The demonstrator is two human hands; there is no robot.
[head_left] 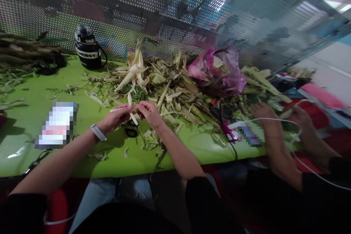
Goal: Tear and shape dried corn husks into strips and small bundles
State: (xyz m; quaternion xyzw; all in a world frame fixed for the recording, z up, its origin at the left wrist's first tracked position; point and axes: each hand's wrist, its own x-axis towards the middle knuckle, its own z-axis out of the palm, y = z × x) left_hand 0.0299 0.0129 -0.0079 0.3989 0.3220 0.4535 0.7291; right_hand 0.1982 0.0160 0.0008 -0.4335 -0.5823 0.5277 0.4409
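Pale corn husk strips (pixel 133 118), crossed over one another, are held between my two hands above the green table (pixel 109 164). My left hand (pixel 118 117), with a light watch band at the wrist, is closed on the strips from the left. From the right, the fingers of my right hand (pixel 149 114) pinch the same piece; the exact grip is too small to make out. Black scissor-like handles (pixel 130 130) lie just beneath my hands. Beyond them, a larger peeled-back husk bundle (pixel 136 69) rests on a heap of dry husks (pixel 178 87).
A black bottle (pixel 88 49) stands at the back left, a phone (pixel 56 126) at the left. A pink plastic bag (pixel 219 69) sits against the perforated metal screen (pixel 153 7). At right, another person's hands (pixel 264 112) work beside a white cable (pixel 274 119) and second phone (pixel 250 135).
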